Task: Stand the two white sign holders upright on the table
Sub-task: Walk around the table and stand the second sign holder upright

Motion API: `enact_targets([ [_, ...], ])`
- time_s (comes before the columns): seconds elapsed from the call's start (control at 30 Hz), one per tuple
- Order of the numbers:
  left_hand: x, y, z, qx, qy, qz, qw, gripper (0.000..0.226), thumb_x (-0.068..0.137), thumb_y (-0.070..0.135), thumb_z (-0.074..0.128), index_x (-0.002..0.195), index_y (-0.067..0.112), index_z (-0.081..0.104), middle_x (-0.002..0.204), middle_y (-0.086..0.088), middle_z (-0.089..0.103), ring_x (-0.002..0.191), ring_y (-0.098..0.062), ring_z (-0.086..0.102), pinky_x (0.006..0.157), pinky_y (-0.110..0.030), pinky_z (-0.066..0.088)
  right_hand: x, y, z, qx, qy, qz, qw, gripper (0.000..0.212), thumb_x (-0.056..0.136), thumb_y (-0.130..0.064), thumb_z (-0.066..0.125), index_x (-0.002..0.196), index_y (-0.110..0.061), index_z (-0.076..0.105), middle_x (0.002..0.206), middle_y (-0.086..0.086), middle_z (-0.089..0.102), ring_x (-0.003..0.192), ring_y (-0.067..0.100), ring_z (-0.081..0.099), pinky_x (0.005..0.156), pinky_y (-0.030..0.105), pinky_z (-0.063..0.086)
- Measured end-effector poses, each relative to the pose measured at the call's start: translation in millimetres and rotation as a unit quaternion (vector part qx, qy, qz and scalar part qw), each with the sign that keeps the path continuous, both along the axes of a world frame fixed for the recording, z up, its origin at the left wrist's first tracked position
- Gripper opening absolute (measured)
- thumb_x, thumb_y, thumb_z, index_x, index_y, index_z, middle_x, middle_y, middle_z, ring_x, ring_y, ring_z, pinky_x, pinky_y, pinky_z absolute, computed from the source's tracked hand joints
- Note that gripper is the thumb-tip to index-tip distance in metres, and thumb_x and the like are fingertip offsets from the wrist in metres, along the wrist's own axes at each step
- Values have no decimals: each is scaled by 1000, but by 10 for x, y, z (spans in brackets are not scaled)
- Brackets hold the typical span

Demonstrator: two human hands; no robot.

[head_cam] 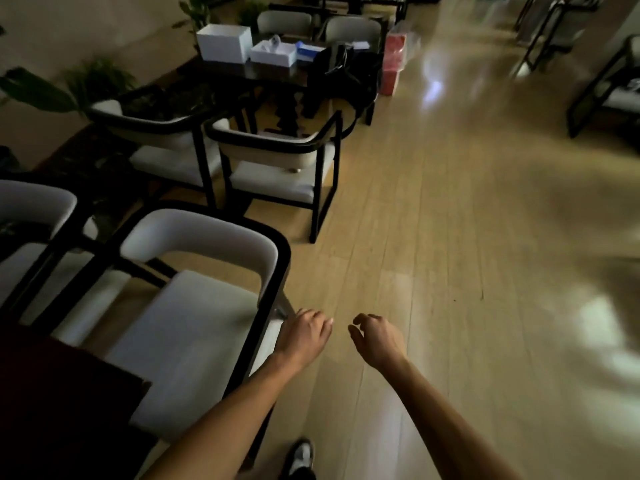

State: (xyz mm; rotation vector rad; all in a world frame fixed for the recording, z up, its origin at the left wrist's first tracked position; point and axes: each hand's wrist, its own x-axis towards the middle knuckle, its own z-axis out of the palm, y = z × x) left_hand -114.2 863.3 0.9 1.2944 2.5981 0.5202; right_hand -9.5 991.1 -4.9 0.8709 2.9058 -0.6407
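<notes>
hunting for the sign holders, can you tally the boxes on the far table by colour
white boxes: 2
blue box: 1
total: 3

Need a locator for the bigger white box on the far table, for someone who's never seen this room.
Follow the row of chairs up the left side to the dark table at the far end. The large white box stands on its left end. It is taller and plainer than the low white box on its right, which has something lying in it.
</notes>
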Motion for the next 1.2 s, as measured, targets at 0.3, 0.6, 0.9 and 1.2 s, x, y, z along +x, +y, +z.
enact_targets([
  [0.3,-979,1368,-155,45,15,8,999,32,96,33,35,86,13,57,85,-11,70,77,-26,63,64,-33,45,-1011,1276,-57,2,-2,-9,1000,31,92,-33,47,110,-13,61,106,11,69,92,29,64,73,35,52],
  [0.6,-2283,2379,-115,34,6,50,998,37,96,34,36,85,11,63,82,-11,70,72,-24,62,61,-30,44,-2484,2386,41,7,-9,40,999,32,93,-35,46,113,-15,60,109,10,68,92,27,66,72,33,53],
  [0.9,-3755,3070,-135,1,15,163,987,44,97,37,31,86,9,64,86,-15,70,76,-30,65,64,-34,47,-4288,3247,10,12,-13,152,988,28,92,-35,46,109,-18,61,107,8,69,95,29,64,71,34,50],
  [1.2,-5254,3409,48,-15,37,346,938,47,97,35,36,76,8,68,79,-15,71,70,-29,64,60,-30,44,-6283,3655,177,9,4,312,950,25,92,-33,45,104,-16,61,102,10,68,89,28,64,66,32,48],
])
